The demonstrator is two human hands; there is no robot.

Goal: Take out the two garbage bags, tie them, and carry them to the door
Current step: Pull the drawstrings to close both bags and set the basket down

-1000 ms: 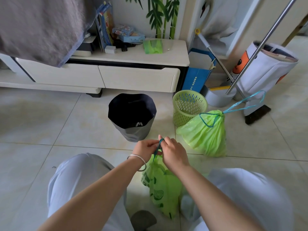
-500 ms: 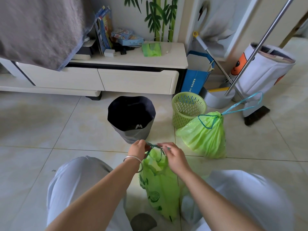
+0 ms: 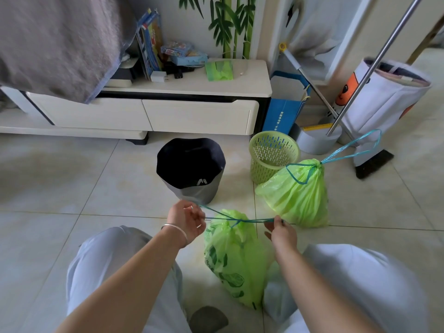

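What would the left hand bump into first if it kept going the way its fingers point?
Probably the grey-and-black fabric bin: the left hand sits just short of its base, fingers aimed up and right. Depth is uncertain.

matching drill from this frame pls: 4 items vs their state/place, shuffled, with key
Items:
1. near bag
2. far bag
3. dark bin
4. green basket

States:
A. neck cinched, drawstring loop lying loose, no hand on it
B. perforated, beside the blue paper bag
C. drawstring pulled taut between left hand and right hand
D. round, logo on the front

Pairs: 1-C, 2-A, 3-D, 4-B
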